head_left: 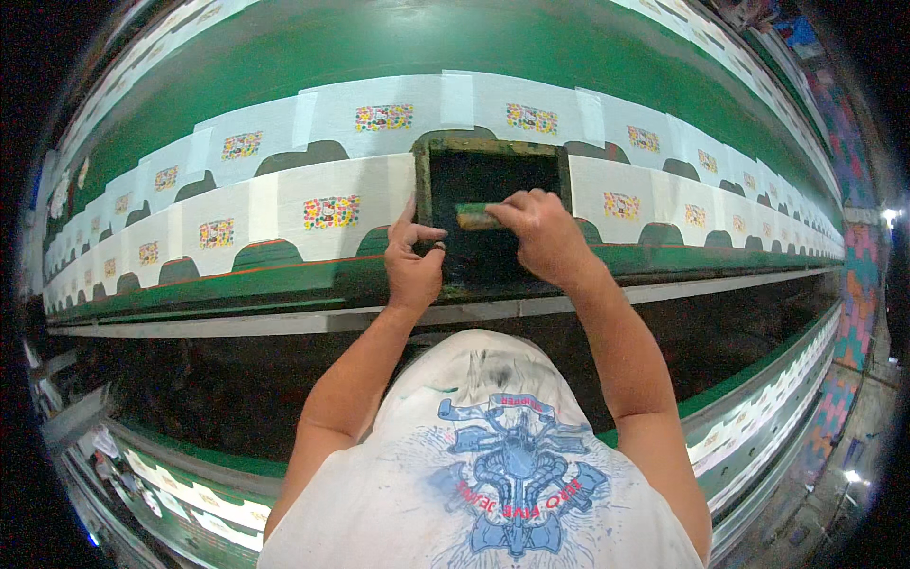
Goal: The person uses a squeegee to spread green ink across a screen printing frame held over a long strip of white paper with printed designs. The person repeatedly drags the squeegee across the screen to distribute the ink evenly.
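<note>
A dark printing screen in a worn wooden frame (493, 147) lies on the green table, over the near row of white fabric pieces. My left hand (415, 266) grips the frame's left side near its lower corner, one finger along the outside and the thumb and others curled over the edge. Inside the frame, my right hand (548, 237) is closed on a small squeegee (473, 216) with a greenish, worn wooden handle, held over the black mesh (479, 261). The print under the screen is hidden.
White fabric pieces (379, 204) with colourful printed rectangles run in two long rows along the green table (379, 47). A pale rail (284, 325) follows its near edge. Behind me stands another green table (180, 453) with printed pieces. A patterned wall (848, 332) is at right.
</note>
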A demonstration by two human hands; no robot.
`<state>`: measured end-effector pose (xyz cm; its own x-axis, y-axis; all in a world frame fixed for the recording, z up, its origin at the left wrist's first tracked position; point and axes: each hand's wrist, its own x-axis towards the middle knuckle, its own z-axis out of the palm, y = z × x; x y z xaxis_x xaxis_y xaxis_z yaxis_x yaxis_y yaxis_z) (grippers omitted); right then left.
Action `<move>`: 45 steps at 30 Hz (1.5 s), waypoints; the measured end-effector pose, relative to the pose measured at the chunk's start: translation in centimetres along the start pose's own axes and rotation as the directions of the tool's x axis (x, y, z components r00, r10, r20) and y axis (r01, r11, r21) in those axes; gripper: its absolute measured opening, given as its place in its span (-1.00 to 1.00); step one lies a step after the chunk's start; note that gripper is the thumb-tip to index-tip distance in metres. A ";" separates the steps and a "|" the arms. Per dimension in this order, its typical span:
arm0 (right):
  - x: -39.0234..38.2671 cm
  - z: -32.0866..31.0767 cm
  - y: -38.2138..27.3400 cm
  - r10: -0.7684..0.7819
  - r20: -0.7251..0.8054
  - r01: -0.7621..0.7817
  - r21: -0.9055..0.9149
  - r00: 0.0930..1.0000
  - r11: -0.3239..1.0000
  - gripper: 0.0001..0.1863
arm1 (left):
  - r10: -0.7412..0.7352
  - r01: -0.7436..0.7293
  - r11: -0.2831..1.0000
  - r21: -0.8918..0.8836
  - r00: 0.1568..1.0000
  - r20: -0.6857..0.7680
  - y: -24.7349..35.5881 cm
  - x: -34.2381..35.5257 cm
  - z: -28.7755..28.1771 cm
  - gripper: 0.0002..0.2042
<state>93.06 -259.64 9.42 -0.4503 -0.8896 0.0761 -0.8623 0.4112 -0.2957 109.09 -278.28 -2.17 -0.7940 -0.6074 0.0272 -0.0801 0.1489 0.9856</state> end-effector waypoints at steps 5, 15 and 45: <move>-4.0 0.6 -2.6 -0.032 0.000 0.032 0.008 0.999 0.999 -0.55 | 0.006 -0.009 0.997 -0.074 0.999 -0.033 -0.3 0.1 0.3 -0.70; -8.2 0.9 -3.5 0.049 -0.059 -0.036 0.203 0.997 0.978 -0.43 | 0.091 -0.092 0.987 0.129 0.996 0.009 0.7 0.2 0.0 -0.61; -27.4 -5.6 20.4 0.091 -0.325 0.039 0.373 0.942 0.927 -0.39 | 0.027 -0.027 0.990 -0.138 1.000 -0.006 5.1 -3.8 26.4 -0.74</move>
<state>86.56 -225.80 6.61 -0.5773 -0.7359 0.3540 -0.7306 0.2719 -0.6263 95.80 -254.63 -1.61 -0.7922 -0.6078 0.0545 0.0256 0.0560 0.9981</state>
